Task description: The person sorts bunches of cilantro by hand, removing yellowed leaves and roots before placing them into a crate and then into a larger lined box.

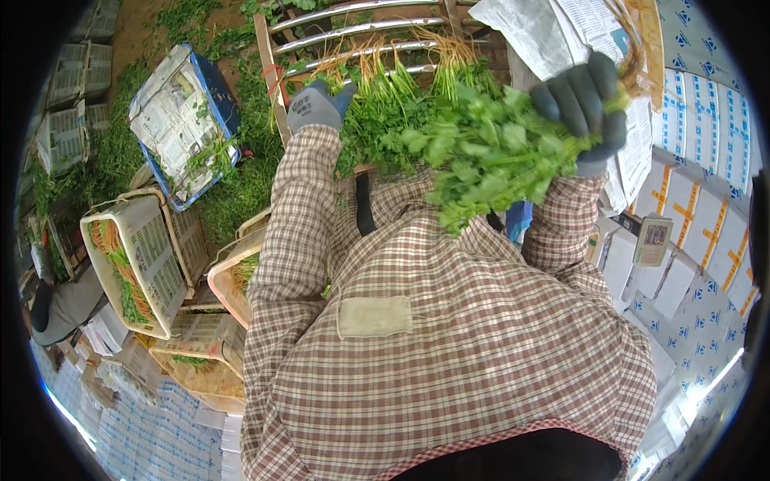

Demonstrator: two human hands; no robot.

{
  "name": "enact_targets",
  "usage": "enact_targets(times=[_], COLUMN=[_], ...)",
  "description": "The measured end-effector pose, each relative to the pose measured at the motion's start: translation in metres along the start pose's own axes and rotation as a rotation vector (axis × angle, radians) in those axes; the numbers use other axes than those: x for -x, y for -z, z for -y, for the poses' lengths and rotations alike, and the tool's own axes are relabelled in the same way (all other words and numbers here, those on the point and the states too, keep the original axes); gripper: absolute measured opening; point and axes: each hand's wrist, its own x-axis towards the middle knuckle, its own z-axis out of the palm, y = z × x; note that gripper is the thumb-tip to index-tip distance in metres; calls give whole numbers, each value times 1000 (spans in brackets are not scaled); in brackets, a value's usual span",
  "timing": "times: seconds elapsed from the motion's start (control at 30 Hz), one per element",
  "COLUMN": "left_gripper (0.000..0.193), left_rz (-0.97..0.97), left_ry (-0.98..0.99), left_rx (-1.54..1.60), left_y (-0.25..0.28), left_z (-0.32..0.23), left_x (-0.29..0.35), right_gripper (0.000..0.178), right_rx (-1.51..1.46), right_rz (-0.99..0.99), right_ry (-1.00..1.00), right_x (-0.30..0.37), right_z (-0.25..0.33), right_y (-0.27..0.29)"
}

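My right hand [584,104], in a dark grey glove, is closed round a bunch of coriander [497,148]. Its leaves spread leftward in front of my chest, and its pale roots stick up past my fist. In a matching glove, my left hand [321,106] is at the left side of the rack [353,28], thumb apart from the fingers. Several more coriander bunches [377,120] lie on the rack's metal bars beside it, roots pointing away from me. The left fingertips are partly hidden, but nothing shows gripped between them.
Newspaper sheets [525,24] lie right of the rack. At the left are a blue crate [192,112] covered with newspaper and a white crate [164,272] with rooted greens. Stacked white boxes [698,208] and a small framed panel [653,240] are at the right. Loose greens litter the ground.
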Motion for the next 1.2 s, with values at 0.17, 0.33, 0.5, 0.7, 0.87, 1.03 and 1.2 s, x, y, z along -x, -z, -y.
enact_targets(times=[0.17,0.33,0.5,0.7,0.87,1.03,1.2], left_gripper=[33,51,60,59,40,31,42], left_rz=[-309,158,206,-13,117,169,678], left_ry=[33,124,61,114,-173,-383,-289], left_rx=[394,10,-31,624,1073,1155,1667], left_y=[-14,7,-1,3,39,45,38], left_z=[54,48,44,83,108,65,52], left_x=[-40,-44,-33,-20,-17,6,8], right_gripper=[20,13,22,26,20,28,21], right_rx=[164,712,596,687,535,855,710], right_rz=[-79,-471,-478,-392,-513,-487,-686], right_ry=[-50,-361,-412,-426,-356,-659,-703], right_x=[22,47,46,41,38,21,1], right_z=[17,-13,-37,-40,-46,-55,-97], right_y=[7,21,24,26,24,34,16])
